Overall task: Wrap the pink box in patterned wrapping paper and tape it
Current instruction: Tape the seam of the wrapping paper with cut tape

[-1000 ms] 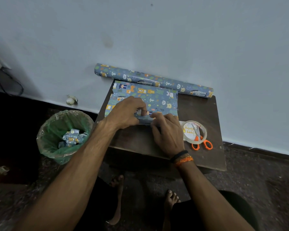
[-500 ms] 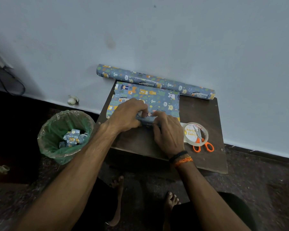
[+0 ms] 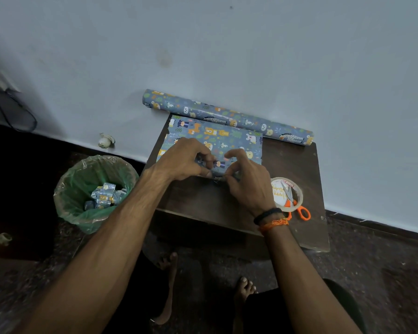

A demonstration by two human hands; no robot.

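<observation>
A cut sheet of blue animal-patterned wrapping paper [image 3: 217, 138] lies on a small dark wooden table [image 3: 297, 165]. At its near edge the paper is folded up over something small between my hands [image 3: 219, 165]; the pink box is hidden. My left hand [image 3: 182, 162] grips the folded paper from the left with curled fingers. My right hand [image 3: 247, 182] pinches the fold from the right, its fingers arched. A roll of clear tape [image 3: 297, 189] lies to the right of my right hand.
Orange-handled scissors [image 3: 299, 209] rest across the tape roll. The paper roll [image 3: 227, 115] lies along the wall at the table's back. A bin with a green liner [image 3: 94, 189] holding paper scraps stands left of the table. My bare feet are below.
Both hands have lifted the near fold of paper slightly higher and curled more tightly round it. The sheet, tape and scissors lie as before.
</observation>
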